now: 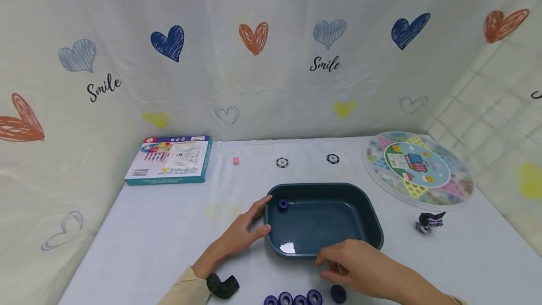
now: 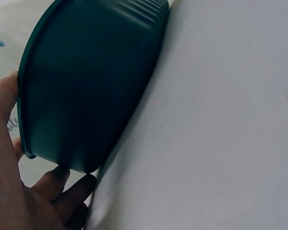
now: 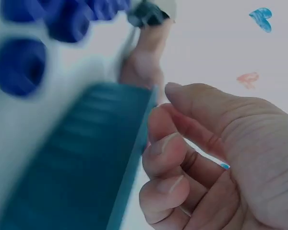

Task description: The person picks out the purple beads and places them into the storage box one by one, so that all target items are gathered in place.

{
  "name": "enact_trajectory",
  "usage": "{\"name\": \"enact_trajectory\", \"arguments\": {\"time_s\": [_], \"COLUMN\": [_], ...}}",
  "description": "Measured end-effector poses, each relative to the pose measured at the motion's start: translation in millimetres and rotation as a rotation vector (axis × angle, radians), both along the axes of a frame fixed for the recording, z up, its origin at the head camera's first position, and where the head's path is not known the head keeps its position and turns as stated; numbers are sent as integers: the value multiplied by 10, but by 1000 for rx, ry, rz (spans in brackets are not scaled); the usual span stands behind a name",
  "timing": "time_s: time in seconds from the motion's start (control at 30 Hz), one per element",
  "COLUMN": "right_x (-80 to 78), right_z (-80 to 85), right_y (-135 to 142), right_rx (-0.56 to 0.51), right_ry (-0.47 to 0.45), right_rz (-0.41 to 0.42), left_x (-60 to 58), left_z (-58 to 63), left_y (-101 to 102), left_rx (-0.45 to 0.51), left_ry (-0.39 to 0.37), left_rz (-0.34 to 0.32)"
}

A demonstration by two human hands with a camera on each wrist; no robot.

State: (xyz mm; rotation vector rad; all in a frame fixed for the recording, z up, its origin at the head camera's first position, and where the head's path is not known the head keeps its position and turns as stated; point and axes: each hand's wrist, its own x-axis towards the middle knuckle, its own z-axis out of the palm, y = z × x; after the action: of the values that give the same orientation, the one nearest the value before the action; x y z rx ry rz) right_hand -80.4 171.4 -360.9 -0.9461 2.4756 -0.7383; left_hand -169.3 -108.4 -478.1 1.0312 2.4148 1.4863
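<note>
A dark teal tray (image 1: 322, 220) sits on the white table, with one small purple ring (image 1: 282, 205) inside at its back left corner. My left hand (image 1: 241, 229) holds the tray's left side, its thumb and index finger at the rim; the left wrist view shows the other fingers against the outer wall. Over the near right rim hovers my right hand (image 1: 360, 265), fingers loosely curled, a gap between thumb and index fingertip in the right wrist view and nothing visible in it. Several purple rings (image 1: 314, 297) lie in front of the tray, and a darker one (image 1: 338, 293) lies below the right hand.
At the back left lies a flat game box (image 1: 169, 160). Two poker chips (image 1: 332, 158) and a small pink piece (image 1: 235, 161) lie behind the tray. A round board-game package (image 1: 417, 168) and a black-and-purple figurine (image 1: 429, 222) are on the right.
</note>
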Motion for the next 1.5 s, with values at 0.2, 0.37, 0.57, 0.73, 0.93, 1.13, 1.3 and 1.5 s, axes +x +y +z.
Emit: {"name": "enact_trajectory", "arguments": {"time_s": [0.2, 0.37, 0.57, 0.73, 0.93, 1.13, 1.3, 1.5], "right_x": [176, 234, 265, 294, 339, 379, 386, 387], "right_z": [-297, -465, -552, -626, -753, -828, -858, -803], "right_y": [136, 227, 358, 521, 767, 981, 1109, 1210], "right_rx": [3, 13, 0, -79, -233, -367, -364, -334], "right_ry": [-180, -195, -274, -379, -407, -410, -465, -449], "right_rz": [-44, -69, -118, -175, -141, -73, -125, -168], "left_x": [103, 142, 141, 152, 146, 136, 140, 146], "left_z": [254, 350, 322, 320, 319, 319, 324, 329], "left_y": [19, 22, 37, 38, 38, 33, 30, 33], "left_rx": [23, -6, -1, -10, -3, 4, 4, 4], "left_ry": [-9, -25, -37, -50, -33, -17, -21, -32], "left_rz": [-14, -4, 9, 28, 8, -5, -8, -8]}}
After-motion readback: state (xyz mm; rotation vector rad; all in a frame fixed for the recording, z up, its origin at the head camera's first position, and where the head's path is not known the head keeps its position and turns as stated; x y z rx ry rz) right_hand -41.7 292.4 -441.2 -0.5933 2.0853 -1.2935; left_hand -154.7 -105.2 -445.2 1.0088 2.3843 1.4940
